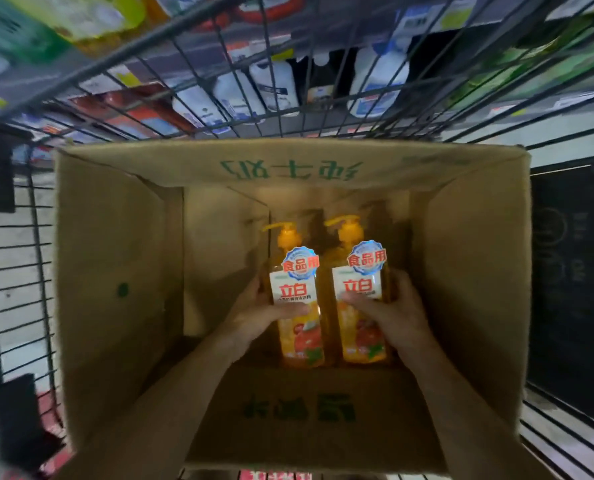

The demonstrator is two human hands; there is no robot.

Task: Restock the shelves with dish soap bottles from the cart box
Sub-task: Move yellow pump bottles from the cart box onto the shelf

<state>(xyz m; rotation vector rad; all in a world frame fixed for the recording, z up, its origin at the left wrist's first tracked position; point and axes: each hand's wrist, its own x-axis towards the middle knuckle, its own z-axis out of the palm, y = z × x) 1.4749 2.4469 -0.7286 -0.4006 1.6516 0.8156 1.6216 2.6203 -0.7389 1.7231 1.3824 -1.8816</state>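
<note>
Two orange dish soap bottles with yellow pump tops and white labels stand side by side inside an open cardboard box (115,271). My left hand (257,315) grips the left bottle (297,271) around its middle, thumb across the label. The right bottle (359,268) is held the same way by my right hand (390,313). Both forearms reach down into the box from its near edge.
The box sits in a black wire cart (21,271) whose mesh sides surround it. Beyond the cart's far wall, blurred shelves hold white bottles (274,86) and colourful packages. The left half of the box floor is bare cardboard.
</note>
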